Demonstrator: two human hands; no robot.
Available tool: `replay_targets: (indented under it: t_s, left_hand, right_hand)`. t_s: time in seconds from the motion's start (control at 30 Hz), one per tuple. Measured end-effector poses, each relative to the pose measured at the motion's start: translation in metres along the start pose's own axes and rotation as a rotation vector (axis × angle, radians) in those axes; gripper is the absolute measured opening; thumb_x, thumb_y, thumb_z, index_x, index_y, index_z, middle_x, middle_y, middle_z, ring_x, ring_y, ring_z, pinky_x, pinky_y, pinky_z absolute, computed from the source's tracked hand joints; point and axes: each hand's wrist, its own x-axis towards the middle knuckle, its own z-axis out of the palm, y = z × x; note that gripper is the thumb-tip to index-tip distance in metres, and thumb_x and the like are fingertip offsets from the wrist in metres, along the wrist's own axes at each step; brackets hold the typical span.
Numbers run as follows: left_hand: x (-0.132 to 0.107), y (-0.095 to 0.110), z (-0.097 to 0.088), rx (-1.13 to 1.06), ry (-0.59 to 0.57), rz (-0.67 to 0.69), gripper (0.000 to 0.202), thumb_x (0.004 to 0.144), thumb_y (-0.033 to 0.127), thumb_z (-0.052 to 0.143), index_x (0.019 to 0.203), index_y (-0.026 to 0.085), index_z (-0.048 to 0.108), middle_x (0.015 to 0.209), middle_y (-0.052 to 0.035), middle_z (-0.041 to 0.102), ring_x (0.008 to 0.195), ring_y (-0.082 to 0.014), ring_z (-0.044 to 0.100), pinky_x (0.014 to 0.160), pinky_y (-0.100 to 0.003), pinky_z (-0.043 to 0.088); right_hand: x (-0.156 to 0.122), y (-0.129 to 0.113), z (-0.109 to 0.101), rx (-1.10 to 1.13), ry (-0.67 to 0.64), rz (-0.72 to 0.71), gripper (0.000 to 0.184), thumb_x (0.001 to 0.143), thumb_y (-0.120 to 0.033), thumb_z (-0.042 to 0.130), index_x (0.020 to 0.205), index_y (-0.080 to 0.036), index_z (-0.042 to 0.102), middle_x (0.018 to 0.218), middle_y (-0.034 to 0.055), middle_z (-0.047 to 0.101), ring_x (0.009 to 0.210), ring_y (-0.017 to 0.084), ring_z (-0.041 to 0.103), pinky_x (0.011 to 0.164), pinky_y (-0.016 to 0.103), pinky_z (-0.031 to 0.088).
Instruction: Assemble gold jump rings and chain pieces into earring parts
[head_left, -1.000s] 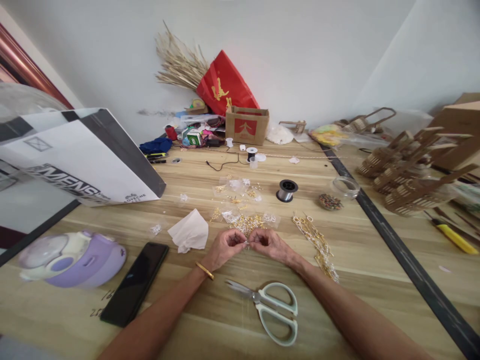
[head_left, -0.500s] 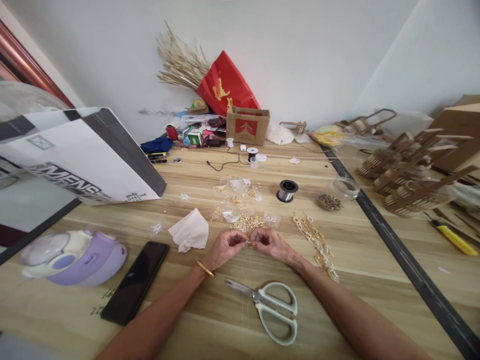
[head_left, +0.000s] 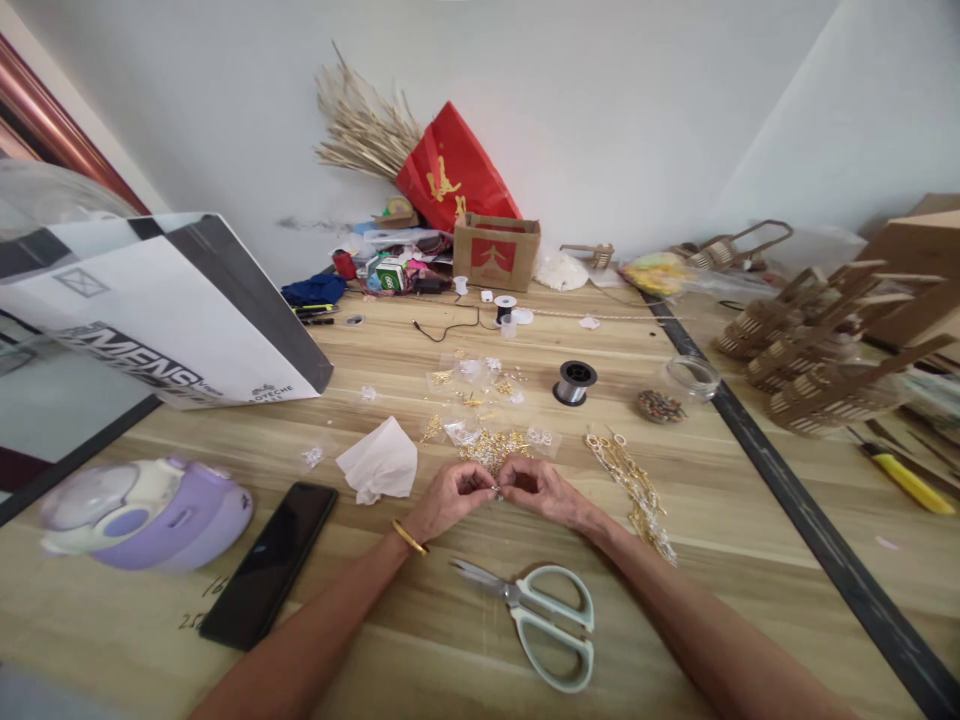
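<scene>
My left hand (head_left: 452, 497) and my right hand (head_left: 541, 487) meet fingertip to fingertip just in front of a pile of gold and silver beads (head_left: 495, 443). Both are pinched closed on a tiny silvery piece between them, most likely a bead; its exact kind is too small to make out. A pair of scissors (head_left: 517, 595) with pale green handles lies below the hands, blades slightly apart. Strung gold and silver bead strands (head_left: 634, 490) rest to the right of my right hand. A white tissue (head_left: 381, 460) lies left of my left hand.
A spool of clear line (head_left: 575, 381) stands beyond the beads, near an open jar (head_left: 691, 376). A black phone (head_left: 270, 565) and a purple-white bottle (head_left: 169, 515) lie at left, below a paper bag (head_left: 180, 320). Small woven baskets (head_left: 817, 385) crowd the right side.
Both hands stay in nearly the same place, with only slight finger movement at the pinch. Everything else on the table looks unmoved.
</scene>
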Motion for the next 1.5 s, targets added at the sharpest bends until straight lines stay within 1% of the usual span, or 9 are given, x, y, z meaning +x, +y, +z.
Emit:
replay_targets:
  t_s: [0.1, 0.3, 0.53, 0.73, 1.13, 1.23, 1.33, 1.43, 1.5]
  left_hand:
    - [0.0, -0.001, 0.0, -0.015, 0.001, -0.005, 0.016, 0.072, 0.027, 0.066, 0.075, 0.011, 0.064, 0.071, -0.0032, 0.062, 0.066, -0.0123, 0.054, 0.061, -0.022, 0.043]
    - [-0.001, 0.0, -0.001, -0.033, -0.002, -0.037, 0.018, 0.07, 0.028, 0.07, 0.075, 0.012, 0.064, 0.07, -0.0032, 0.063, 0.065, -0.0123, 0.056, 0.059, -0.022, 0.042]
    - [-0.001, 0.005, -0.005, -0.188, -0.113, -0.161, 0.03, 0.068, 0.036, 0.072, 0.08, 0.012, 0.059, 0.062, -0.0017, 0.063, 0.056, -0.0113, 0.059, 0.053, -0.022, 0.043]
    - [-0.001, 0.006, -0.005, -0.203, -0.098, -0.142, 0.028, 0.067, 0.031, 0.074, 0.082, 0.01, 0.063, 0.067, -0.002, 0.064, 0.059, -0.0101, 0.058, 0.059, -0.023, 0.045]
    - [0.0, -0.001, -0.006, -0.228, -0.064, -0.167, 0.026, 0.064, 0.03, 0.075, 0.078, 0.01, 0.065, 0.062, -0.0011, 0.064, 0.055, -0.0102, 0.058, 0.056, -0.023, 0.046]
    - [0.0, -0.004, -0.006, -0.235, -0.068, -0.149, 0.025, 0.064, 0.029, 0.075, 0.076, 0.01, 0.064, 0.06, -0.0004, 0.063, 0.054, -0.0098, 0.057, 0.056, -0.023, 0.046]
    - [0.0, -0.006, -0.005, -0.241, -0.082, -0.124, 0.025, 0.065, 0.029, 0.075, 0.074, 0.01, 0.063, 0.059, -0.0003, 0.062, 0.054, -0.0095, 0.056, 0.056, -0.022, 0.046]
    - [-0.001, -0.008, -0.005, -0.239, -0.103, -0.102, 0.024, 0.066, 0.029, 0.074, 0.074, 0.01, 0.062, 0.061, -0.0007, 0.062, 0.055, -0.0099, 0.057, 0.057, -0.023, 0.046]
    - [-0.001, -0.01, -0.005, -0.236, -0.106, -0.086, 0.023, 0.066, 0.029, 0.073, 0.074, 0.01, 0.062, 0.06, -0.0008, 0.061, 0.055, -0.01, 0.056, 0.056, -0.022, 0.045]
  right_hand:
    - [0.0, 0.0, -0.001, -0.008, -0.009, -0.025, 0.021, 0.081, -0.035, 0.061, 0.074, -0.016, 0.056, 0.077, 0.0008, 0.052, 0.064, 0.011, 0.045, 0.057, 0.022, 0.035]
    - [0.0, -0.001, 0.0, 0.047, -0.049, 0.076, 0.027, 0.081, -0.041, 0.059, 0.076, -0.016, 0.055, 0.062, -0.0039, 0.047, 0.053, 0.008, 0.038, 0.049, 0.021, 0.028]
    - [0.0, -0.007, 0.001, 0.087, -0.037, 0.083, 0.029, 0.08, -0.044, 0.06, 0.075, -0.015, 0.056, 0.059, -0.0039, 0.049, 0.052, 0.008, 0.037, 0.049, 0.021, 0.026]
    - [0.0, -0.006, 0.0, 0.109, -0.044, 0.064, 0.029, 0.08, -0.043, 0.061, 0.075, -0.015, 0.059, 0.061, -0.0017, 0.055, 0.053, 0.009, 0.044, 0.051, 0.021, 0.031]
    - [-0.002, -0.012, -0.005, 0.11, -0.09, 0.129, 0.036, 0.082, -0.05, 0.056, 0.075, -0.014, 0.059, 0.058, -0.0003, 0.058, 0.049, 0.009, 0.051, 0.046, 0.019, 0.038]
    - [-0.003, -0.014, -0.007, 0.011, -0.071, 0.161, 0.034, 0.085, -0.047, 0.053, 0.076, -0.014, 0.058, 0.061, 0.001, 0.06, 0.049, 0.01, 0.053, 0.047, 0.02, 0.04]
    - [-0.005, -0.017, -0.011, -0.21, -0.049, 0.124, 0.026, 0.088, -0.037, 0.05, 0.08, -0.014, 0.06, 0.064, 0.001, 0.059, 0.049, 0.01, 0.052, 0.048, 0.02, 0.04]
    - [-0.007, -0.026, -0.017, -0.539, 0.059, 0.005, 0.015, 0.087, -0.025, 0.049, 0.091, -0.016, 0.06, 0.085, 0.0049, 0.062, 0.06, 0.011, 0.055, 0.057, 0.022, 0.042]
    - [-0.009, -0.036, -0.021, -0.708, 0.135, -0.025, 0.016, 0.088, -0.021, 0.046, 0.098, -0.017, 0.058, 0.098, 0.0071, 0.06, 0.061, 0.01, 0.055, 0.062, 0.024, 0.042]
